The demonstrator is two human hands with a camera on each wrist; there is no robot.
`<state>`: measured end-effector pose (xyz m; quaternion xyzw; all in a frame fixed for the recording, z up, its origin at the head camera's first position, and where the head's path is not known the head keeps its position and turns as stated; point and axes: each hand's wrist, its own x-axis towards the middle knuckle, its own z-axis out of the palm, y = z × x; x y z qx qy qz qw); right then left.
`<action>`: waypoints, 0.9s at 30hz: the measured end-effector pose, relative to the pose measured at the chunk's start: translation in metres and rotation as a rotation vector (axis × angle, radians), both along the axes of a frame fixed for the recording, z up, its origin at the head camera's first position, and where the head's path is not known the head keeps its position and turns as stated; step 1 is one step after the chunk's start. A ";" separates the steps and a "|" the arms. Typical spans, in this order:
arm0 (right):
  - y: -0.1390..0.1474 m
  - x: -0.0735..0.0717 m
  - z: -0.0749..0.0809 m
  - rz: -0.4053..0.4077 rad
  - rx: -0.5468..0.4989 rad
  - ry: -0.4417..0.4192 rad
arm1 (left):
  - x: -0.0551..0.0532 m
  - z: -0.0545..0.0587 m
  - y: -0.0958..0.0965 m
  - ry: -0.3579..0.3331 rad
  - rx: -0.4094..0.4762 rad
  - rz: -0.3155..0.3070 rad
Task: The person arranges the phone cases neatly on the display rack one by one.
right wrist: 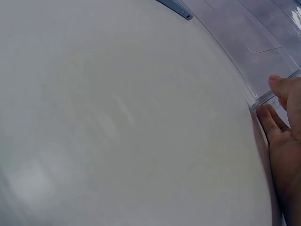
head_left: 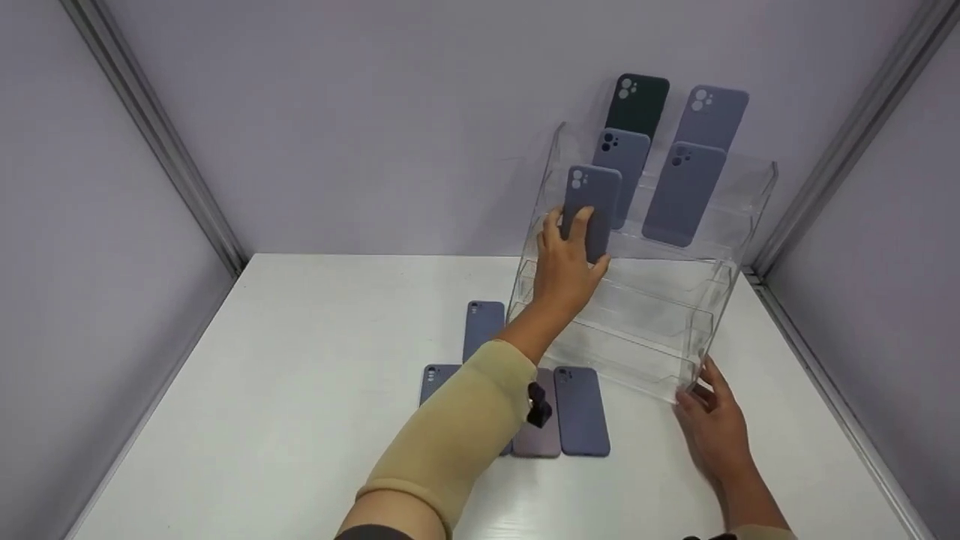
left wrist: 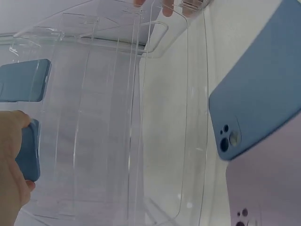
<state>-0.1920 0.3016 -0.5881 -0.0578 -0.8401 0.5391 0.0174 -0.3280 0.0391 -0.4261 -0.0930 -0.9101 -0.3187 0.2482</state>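
My left hand (head_left: 566, 262) grips a blue-grey phone case (head_left: 592, 199) by its sides, its camera cutouts at the top. It holds the case at the left part of a clear tiered acrylic display stand (head_left: 645, 304). In the left wrist view, the left hand (left wrist: 11, 165) partly hides this case (left wrist: 30, 153). Down at the stand's front right corner, my right hand (head_left: 716, 427) pinches the side panel. Thumb and fingers of the right hand (right wrist: 287, 136) lie on either side of that edge in the right wrist view.
Higher on the stand lean a dark green case (head_left: 637, 101), a lavender case (head_left: 716, 112) and two blue-grey cases, one on the right (head_left: 684, 195). Several cases lie on the white table (head_left: 300, 375), including a blue one (head_left: 582, 412) and a mauve one (head_left: 538, 442), partly under my left arm.
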 end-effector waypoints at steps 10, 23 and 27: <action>-0.007 0.006 0.000 -0.001 -0.016 -0.034 | -0.012 -0.009 0.013 -0.095 -0.032 0.047; -0.009 0.006 0.000 0.021 -0.024 -0.021 | -0.012 -0.009 0.010 -0.159 -0.024 0.033; -0.010 0.006 0.000 0.026 -0.032 -0.014 | -0.012 -0.010 0.011 -0.167 -0.029 0.037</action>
